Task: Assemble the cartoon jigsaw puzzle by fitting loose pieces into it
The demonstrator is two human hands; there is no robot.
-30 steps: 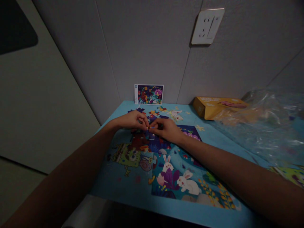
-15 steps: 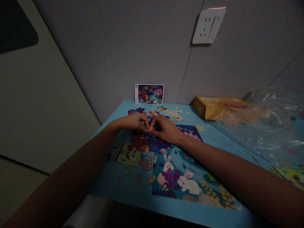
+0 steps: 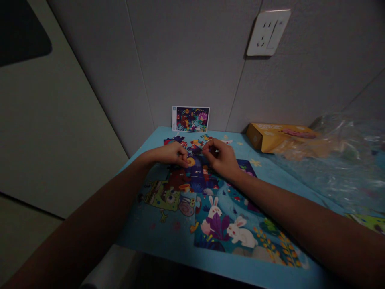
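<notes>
A partly joined jigsaw puzzle (image 3: 222, 200) with white rabbits, a stream and purple plants lies on a light blue tabletop. My left hand (image 3: 173, 154) is closed at its upper left part, thumb and forefinger pressed together at the left edge of a puzzle piece with a yellow-orange ring (image 3: 191, 161). Just right of it, my right hand (image 3: 221, 157) is raised slightly, with thumb and fingers in a pinch. Its fingertips meet the edge of a dark purple puzzle piece (image 3: 195, 149); whether they grip it is unclear. More loose pieces (image 3: 178, 139) lie behind the hands.
A picture card (image 3: 192, 119) of the puzzle leans on the wall behind. At right stand a yellow box (image 3: 279, 136) and crumpled clear plastic (image 3: 337, 156). The blue table (image 3: 162, 249) has printed cartoon figures. A socket (image 3: 268, 33) is on the wall.
My right hand has left the yellow-orange piece and moved right and slightly back, uncovering part of the puzzle. The left hand stays beside that piece. The view has shifted slightly.
</notes>
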